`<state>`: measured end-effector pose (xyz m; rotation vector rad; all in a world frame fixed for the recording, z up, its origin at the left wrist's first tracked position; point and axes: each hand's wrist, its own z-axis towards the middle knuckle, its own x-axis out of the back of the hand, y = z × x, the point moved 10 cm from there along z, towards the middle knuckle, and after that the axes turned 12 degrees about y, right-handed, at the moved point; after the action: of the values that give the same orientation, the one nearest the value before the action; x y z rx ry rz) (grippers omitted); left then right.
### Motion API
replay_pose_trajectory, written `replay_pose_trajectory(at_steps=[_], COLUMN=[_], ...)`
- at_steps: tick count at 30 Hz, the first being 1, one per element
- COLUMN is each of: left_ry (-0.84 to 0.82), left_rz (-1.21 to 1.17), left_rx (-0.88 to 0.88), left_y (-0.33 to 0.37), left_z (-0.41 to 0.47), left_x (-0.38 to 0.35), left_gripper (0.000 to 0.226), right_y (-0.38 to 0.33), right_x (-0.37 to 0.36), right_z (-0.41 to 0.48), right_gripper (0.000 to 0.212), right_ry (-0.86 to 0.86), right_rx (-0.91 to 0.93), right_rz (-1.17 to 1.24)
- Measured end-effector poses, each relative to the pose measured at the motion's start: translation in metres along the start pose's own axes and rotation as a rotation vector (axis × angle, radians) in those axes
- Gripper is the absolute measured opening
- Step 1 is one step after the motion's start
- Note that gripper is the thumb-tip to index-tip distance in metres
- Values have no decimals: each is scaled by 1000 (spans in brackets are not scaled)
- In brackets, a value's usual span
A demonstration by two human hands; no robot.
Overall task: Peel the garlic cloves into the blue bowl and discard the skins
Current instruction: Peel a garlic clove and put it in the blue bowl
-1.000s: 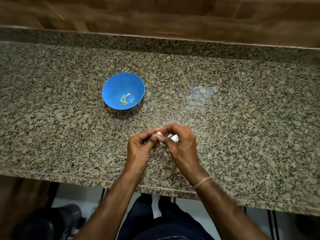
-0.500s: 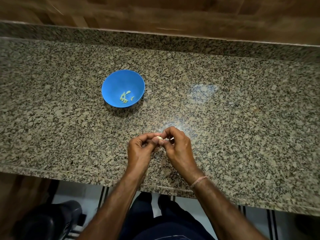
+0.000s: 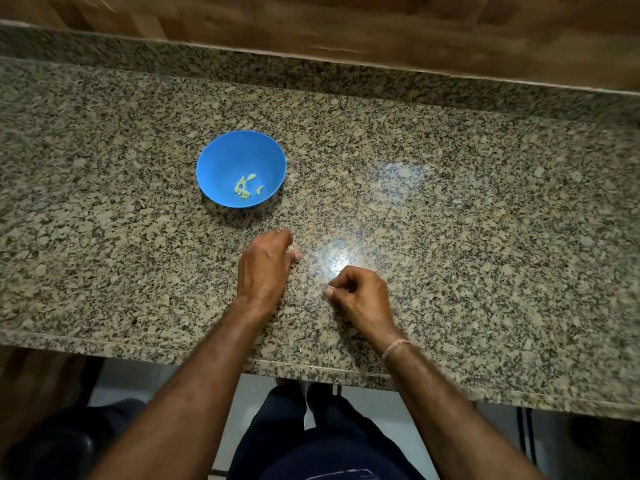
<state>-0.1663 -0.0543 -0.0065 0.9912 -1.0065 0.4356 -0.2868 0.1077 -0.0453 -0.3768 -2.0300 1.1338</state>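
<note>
A small pale clove appears to be pinched in the curled fingers of the left hand near the bowl, where peeled cloves lie, while the right hand is curled on something unseen; being light, firm and slick, the clove is best nipped across its sides.

Speckled granite table backed by a wood-panelled wall; light glare just beyond the right grip; pale floor below.
</note>
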Motion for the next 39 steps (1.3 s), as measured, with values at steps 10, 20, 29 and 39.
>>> replay_pose_trajectory(at_steps=[10,20,29,39], left_ry=[-4,-74,-194,-224], left_rz=[-8,-148,-306,-612], left_rx=[29,88,259,449], left_y=[-3,-15,-18,-14], left_z=[-73,-78,-75,-78], left_x=[-15,-20,-24,-21], left_gripper=[35,16,13,12], right_y=[-3,-9,-8,0], right_x=[-9,-13,-7,-34], right_z=[-1,-3,-11,-57], right_gripper=[10,23,11,10], right_ry=[53,126,170,-19], right_rx=[-6,57,-7,-455], right_rz=[-175,-346,-232,728])
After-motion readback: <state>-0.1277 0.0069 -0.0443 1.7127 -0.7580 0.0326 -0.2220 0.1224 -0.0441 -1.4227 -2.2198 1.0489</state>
